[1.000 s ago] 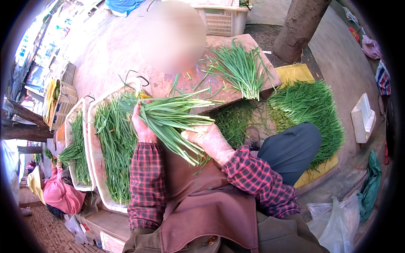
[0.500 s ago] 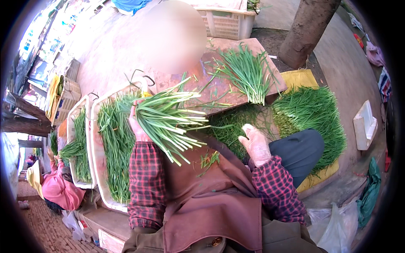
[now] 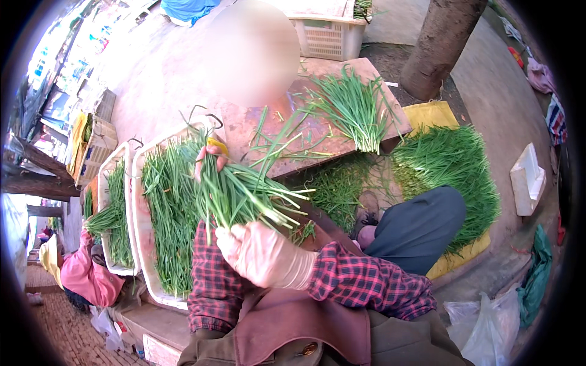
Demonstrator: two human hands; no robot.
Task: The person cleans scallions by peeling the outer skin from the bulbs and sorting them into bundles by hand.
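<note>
Green bunch (image 3: 241, 194) toward nine o'clock, near crate (image 3: 143, 232); your left hand (image 3: 212, 157) wraps leafy part, likely leaving stems (image 3: 282, 194) free; your right hand (image 3: 259, 251) curls at bunch's six-o'clock edge, pinch unclear.

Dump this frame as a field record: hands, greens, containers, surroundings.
left_hand: left hand grips a bunch of long green stalks, pale ends pointing right
right_hand: right hand at the bunch's lower edge, fingers curled; grip unclear
low_table: reddish-brown low table ahead, with a second bunch and loose bits on it
containers: large white crate of greens at left, narrower white crate beyond it
right_side: big heap of greens on yellow sheeting
background: tree trunk; person in pink, far left
</note>
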